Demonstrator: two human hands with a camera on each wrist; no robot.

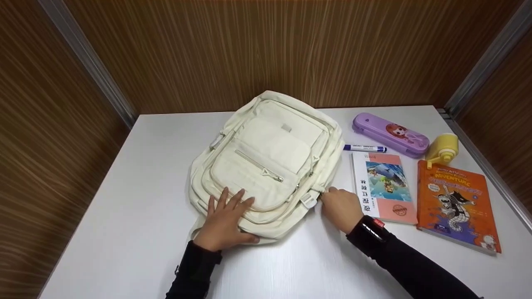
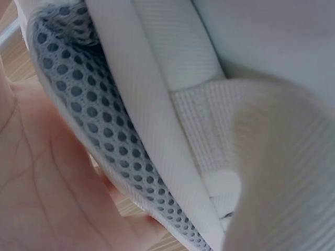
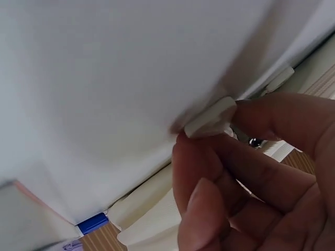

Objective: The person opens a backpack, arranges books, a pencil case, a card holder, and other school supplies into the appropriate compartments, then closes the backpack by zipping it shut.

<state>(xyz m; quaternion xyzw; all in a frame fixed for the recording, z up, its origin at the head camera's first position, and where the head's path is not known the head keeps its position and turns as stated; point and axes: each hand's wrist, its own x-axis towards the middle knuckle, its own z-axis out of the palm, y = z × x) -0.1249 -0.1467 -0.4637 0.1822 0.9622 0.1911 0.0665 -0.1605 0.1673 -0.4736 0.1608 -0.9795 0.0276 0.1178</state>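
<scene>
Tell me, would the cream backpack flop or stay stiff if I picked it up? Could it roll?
The backpack would probably flop somewhat, since its cloth looks soft and rumpled. The grey mesh looks padded, so that part may bend less. Rolling seems unlikely: it lies broad and flattish on the table.

Free tabletop [image 1: 137, 187] left of backpack [image 1: 255, 174]; pink book [image 1: 386, 187], pencil case [image 1: 390, 135] obstruct right side.

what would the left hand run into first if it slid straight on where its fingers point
Probably the zip on the front pocket of the bag, just beyond the left hand; depth is hard to judge.
</scene>
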